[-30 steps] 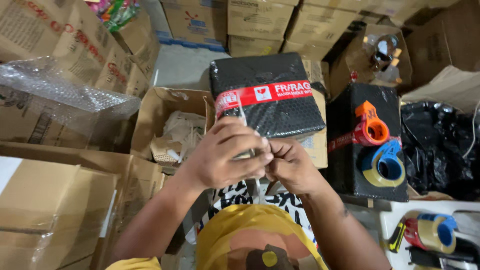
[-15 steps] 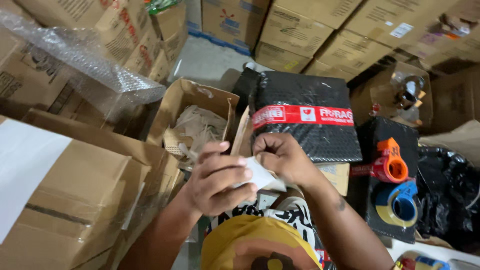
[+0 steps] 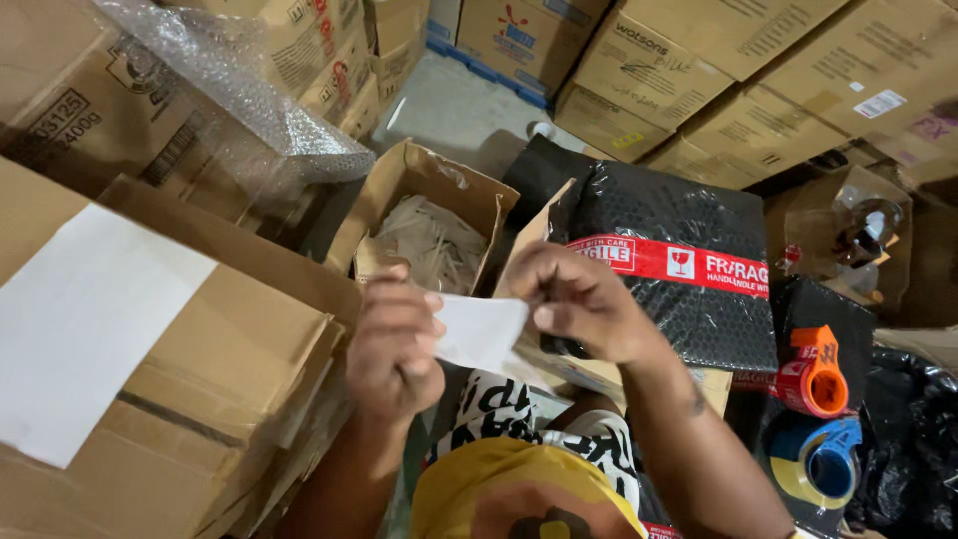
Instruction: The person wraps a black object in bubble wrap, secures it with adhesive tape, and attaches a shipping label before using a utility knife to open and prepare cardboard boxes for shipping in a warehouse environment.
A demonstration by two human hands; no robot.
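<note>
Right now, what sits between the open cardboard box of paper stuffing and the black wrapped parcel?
In the head view, an upright cardboard flap stands between the open box and the black parcel.

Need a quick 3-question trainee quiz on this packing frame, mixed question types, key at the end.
1. True or false: the left hand and right hand both pinch the same white paper sheet.
2. Multiple choice: the black bubble-wrapped parcel carries a band of what colour? A) green B) red C) yellow
3. Short answer: which tape dispenser lies nearer the parcel, the orange tape dispenser or the blue tape dispenser?

Key: 1 true; 2 B; 3 the orange one.
</note>
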